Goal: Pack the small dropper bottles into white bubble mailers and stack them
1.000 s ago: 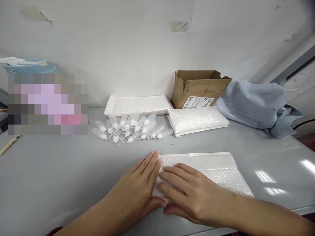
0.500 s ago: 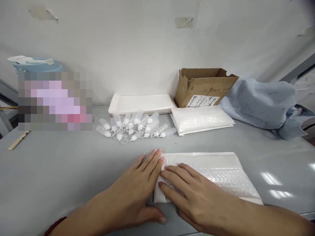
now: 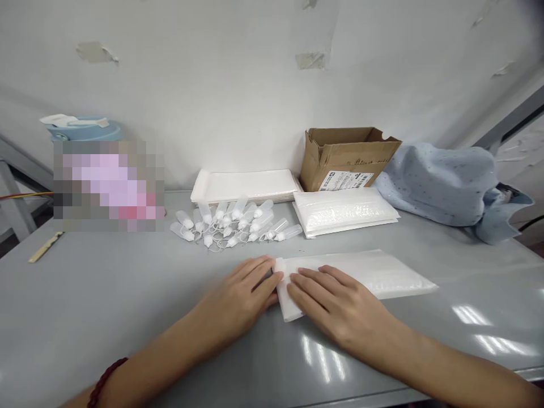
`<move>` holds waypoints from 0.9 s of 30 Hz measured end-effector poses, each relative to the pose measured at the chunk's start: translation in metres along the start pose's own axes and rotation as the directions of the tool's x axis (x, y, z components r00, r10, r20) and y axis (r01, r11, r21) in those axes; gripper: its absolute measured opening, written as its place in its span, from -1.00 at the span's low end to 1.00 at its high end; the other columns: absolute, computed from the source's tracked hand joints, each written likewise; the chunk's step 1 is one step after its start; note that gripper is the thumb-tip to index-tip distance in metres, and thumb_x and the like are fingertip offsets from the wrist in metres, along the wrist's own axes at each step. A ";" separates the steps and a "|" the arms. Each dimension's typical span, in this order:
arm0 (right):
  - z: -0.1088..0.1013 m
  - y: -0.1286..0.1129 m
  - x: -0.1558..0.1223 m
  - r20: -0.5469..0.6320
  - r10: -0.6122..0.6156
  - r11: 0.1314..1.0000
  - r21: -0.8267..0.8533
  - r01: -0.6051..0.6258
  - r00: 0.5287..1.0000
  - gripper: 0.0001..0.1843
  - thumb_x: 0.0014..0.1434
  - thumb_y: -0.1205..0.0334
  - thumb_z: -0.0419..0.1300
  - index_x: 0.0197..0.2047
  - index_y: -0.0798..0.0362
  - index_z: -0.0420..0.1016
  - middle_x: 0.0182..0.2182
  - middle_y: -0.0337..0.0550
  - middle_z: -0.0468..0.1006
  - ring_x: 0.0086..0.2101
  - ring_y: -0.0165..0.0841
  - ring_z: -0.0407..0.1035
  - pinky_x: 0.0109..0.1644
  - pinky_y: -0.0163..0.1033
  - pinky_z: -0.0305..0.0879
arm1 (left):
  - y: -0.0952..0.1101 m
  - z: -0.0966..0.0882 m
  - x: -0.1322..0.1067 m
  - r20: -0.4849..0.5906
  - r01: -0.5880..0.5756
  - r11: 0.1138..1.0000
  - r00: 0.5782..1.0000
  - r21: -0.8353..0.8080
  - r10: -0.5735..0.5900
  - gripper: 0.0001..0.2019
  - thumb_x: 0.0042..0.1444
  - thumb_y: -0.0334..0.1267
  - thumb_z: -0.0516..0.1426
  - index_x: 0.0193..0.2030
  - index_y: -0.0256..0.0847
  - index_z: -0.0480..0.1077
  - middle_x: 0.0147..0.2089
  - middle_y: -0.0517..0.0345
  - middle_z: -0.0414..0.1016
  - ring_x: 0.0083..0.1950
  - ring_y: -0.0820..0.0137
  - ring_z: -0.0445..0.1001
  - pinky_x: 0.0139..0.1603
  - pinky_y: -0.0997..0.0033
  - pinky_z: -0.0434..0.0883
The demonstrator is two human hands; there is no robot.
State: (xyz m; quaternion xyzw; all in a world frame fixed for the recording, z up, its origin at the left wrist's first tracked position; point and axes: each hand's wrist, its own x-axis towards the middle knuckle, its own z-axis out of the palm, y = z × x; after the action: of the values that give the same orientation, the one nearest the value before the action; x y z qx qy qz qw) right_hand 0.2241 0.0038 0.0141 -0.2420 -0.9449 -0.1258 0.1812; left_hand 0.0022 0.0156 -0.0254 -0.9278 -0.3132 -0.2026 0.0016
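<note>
A white bubble mailer [image 3: 374, 272] lies flat on the grey table [image 3: 127, 306] in front of me. My left hand [image 3: 240, 294] rests at the mailer's left end, fingers stretched out and touching its edge. My right hand [image 3: 335, 303] lies flat on the mailer's left part, fingers spread and pressing down on it. Neither hand grips anything. Behind the mailer sits a cluster of several small clear dropper bottles [image 3: 236, 222] with white tips.
A stack of white mailers [image 3: 344, 211] and a flat white pile [image 3: 246, 185] lie by the wall. An open cardboard box [image 3: 346, 157], a blue cloth [image 3: 450, 184], a blue-lidded container [image 3: 80, 127] and a wooden stick [image 3: 46, 247] stand around.
Both hands have slid with the mailer away from me, farther onto the table. The view has tilted, so the mailer looks flatter. The fingers stay stretched out.
</note>
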 end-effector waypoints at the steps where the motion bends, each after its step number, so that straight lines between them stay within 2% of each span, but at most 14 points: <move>1: -0.002 0.002 0.000 -0.003 0.011 1.000 -0.008 -0.011 1.000 -0.64 0.29 0.54 -0.14 -0.14 0.25 0.48 -0.26 0.06 0.59 -0.18 -0.19 0.47 -0.19 -0.11 0.38 | 0.000 -0.001 0.002 -0.049 -0.016 1.000 0.999 0.000 0.016 -0.76 0.29 -0.35 -0.03 0.04 -0.30 0.33 0.00 -0.11 0.48 0.13 0.19 0.40 0.15 0.15 0.36; 6: -0.012 0.007 0.001 -0.008 0.005 1.000 -0.011 -0.005 1.000 -0.64 0.30 0.53 -0.14 -0.15 0.22 0.48 -0.31 0.01 0.60 -0.22 -0.23 0.48 -0.19 -0.13 0.36 | 0.007 -0.009 0.008 -0.123 -0.080 0.993 0.990 -0.088 0.069 -0.78 0.25 -0.50 -0.05 -0.04 -0.30 0.33 -0.14 -0.05 0.51 -0.10 0.30 0.45 -0.08 0.31 0.43; 8: -0.016 0.009 -0.001 -0.054 0.009 1.000 -0.020 -0.010 0.999 -0.66 0.30 0.53 -0.13 -0.13 0.20 0.46 -0.31 0.00 0.60 -0.23 -0.25 0.48 -0.15 -0.11 0.34 | 0.011 -0.014 0.010 -0.127 -0.027 0.980 0.992 -0.195 0.002 -0.78 0.25 -0.49 -0.08 -0.09 -0.29 0.34 -0.23 0.01 0.50 -0.23 0.36 0.44 -0.21 0.39 0.41; 10: -0.020 0.013 -0.004 -0.158 0.045 0.997 -0.061 -0.055 0.986 -0.69 0.29 0.52 -0.08 -0.07 0.19 0.44 -0.24 0.04 0.59 -0.17 -0.22 0.46 -0.08 -0.05 0.31 | 0.013 -0.020 0.015 -0.085 0.130 0.940 0.983 -0.316 -0.165 -0.81 0.26 -0.41 -0.08 -0.19 -0.26 0.35 -0.36 0.11 0.46 -0.36 0.42 0.39 -0.33 0.45 0.37; 12: -0.022 0.018 -0.007 -0.330 0.102 0.985 -0.101 -0.142 0.939 -0.72 0.25 0.51 0.02 -0.02 0.16 0.40 -0.12 0.11 0.56 -0.05 -0.15 0.41 -0.03 0.02 0.29 | 0.013 -0.027 0.026 0.011 0.352 0.836 0.923 -0.422 -0.384 -0.78 0.27 -0.28 -0.05 -0.34 -0.23 0.35 -0.46 0.19 0.39 -0.45 0.46 0.34 -0.41 0.50 0.31; 14: -0.021 0.023 -0.009 -0.478 0.153 0.967 -0.110 -0.232 0.865 -0.69 0.19 0.52 0.09 0.00 0.12 0.38 -0.05 0.13 0.52 0.02 -0.11 0.35 -0.02 0.02 0.29 | 0.007 -0.035 0.043 0.096 0.513 0.672 0.827 -0.534 -0.555 -0.71 0.24 -0.19 0.00 -0.47 -0.22 0.32 -0.52 0.24 0.36 -0.47 0.47 0.32 -0.44 0.53 0.28; 15: -0.020 0.025 -0.010 -0.514 0.172 0.958 -0.112 -0.264 0.840 -0.68 0.17 0.54 0.09 -0.02 0.11 0.39 -0.05 0.12 0.51 0.02 -0.11 0.34 -0.03 0.00 0.29 | 0.003 -0.037 0.054 0.119 0.539 0.589 0.790 -0.603 -0.601 -0.71 0.21 -0.17 0.03 -0.50 -0.22 0.32 -0.53 0.24 0.37 -0.46 0.47 0.34 -0.40 0.53 0.29; 16: -0.019 0.027 -0.010 -0.520 0.185 0.951 -0.118 -0.285 0.834 -0.68 0.16 0.56 0.08 -0.04 0.11 0.40 -0.06 0.12 0.51 0.01 -0.11 0.34 -0.05 -0.01 0.30 | -0.002 -0.039 0.065 0.130 0.519 0.497 0.771 -0.696 -0.623 -0.71 0.17 -0.17 0.08 -0.54 -0.23 0.31 -0.56 0.25 0.37 -0.45 0.47 0.35 -0.35 0.52 0.31; 17: -0.018 0.028 -0.009 -0.503 0.194 0.946 -0.131 -0.296 0.842 -0.68 0.16 0.59 0.06 -0.07 0.12 0.40 -0.07 0.12 0.52 0.00 -0.11 0.35 -0.06 -0.02 0.30 | -0.008 -0.040 0.077 0.162 0.486 0.371 0.752 -0.791 -0.639 -0.74 0.12 -0.18 0.12 -0.53 -0.24 0.33 -0.54 0.24 0.38 -0.43 0.47 0.37 -0.30 0.50 0.32; 19: -0.015 0.032 -0.008 -0.433 0.218 0.936 -0.162 -0.313 0.875 -0.72 0.17 0.59 0.05 -0.10 0.18 0.42 -0.08 0.18 0.50 -0.02 -0.08 0.35 -0.08 -0.02 0.29 | -0.019 -0.038 0.101 0.211 0.471 0.286 0.753 -0.835 -0.623 -0.76 0.10 -0.18 0.14 -0.51 -0.24 0.34 -0.54 0.23 0.39 -0.47 0.48 0.37 -0.32 0.48 0.35; 22: -0.010 0.040 -0.006 -0.297 0.315 0.899 -0.210 -0.383 0.902 -0.77 0.22 0.46 0.11 -0.04 0.24 0.40 -0.01 0.27 0.44 0.01 0.01 0.31 -0.03 0.05 0.27 | -0.031 -0.028 0.132 0.314 0.511 0.180 0.730 -0.841 -0.607 -0.76 0.07 -0.23 0.18 -0.55 -0.29 0.32 -0.56 0.19 0.35 -0.52 0.51 0.34 -0.41 0.49 0.34; 25: -0.005 0.050 -0.007 -0.124 0.476 0.824 -0.282 -0.491 0.871 -0.68 0.26 0.33 0.11 0.07 0.27 0.34 0.09 0.33 0.35 0.10 0.09 0.21 0.01 0.10 0.24 | -0.038 -0.017 0.152 0.399 0.572 0.117 0.691 -0.812 -0.602 -0.76 0.11 -0.32 0.17 -0.55 -0.35 0.34 -0.56 0.17 0.34 -0.52 0.54 0.34 -0.41 0.50 0.36; 27: 0.000 0.058 -0.009 -0.041 0.559 0.775 -0.328 -0.539 0.828 -0.66 0.29 0.36 0.05 0.11 0.29 0.30 0.12 0.36 0.30 0.14 0.13 0.15 0.02 0.12 0.22 | -0.040 -0.011 0.158 0.439 0.613 0.106 0.665 -0.783 -0.604 -0.81 0.17 -0.32 0.14 -0.43 -0.39 0.39 -0.47 0.14 0.40 -0.46 0.52 0.39 -0.36 0.47 0.41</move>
State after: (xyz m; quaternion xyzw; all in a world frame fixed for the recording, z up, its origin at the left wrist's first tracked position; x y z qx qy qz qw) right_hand 0.2606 0.0495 0.0197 -0.5370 -0.8038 -0.2146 0.1397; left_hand 0.0889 0.1385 0.0393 -0.5637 -0.5054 -0.3126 -0.5737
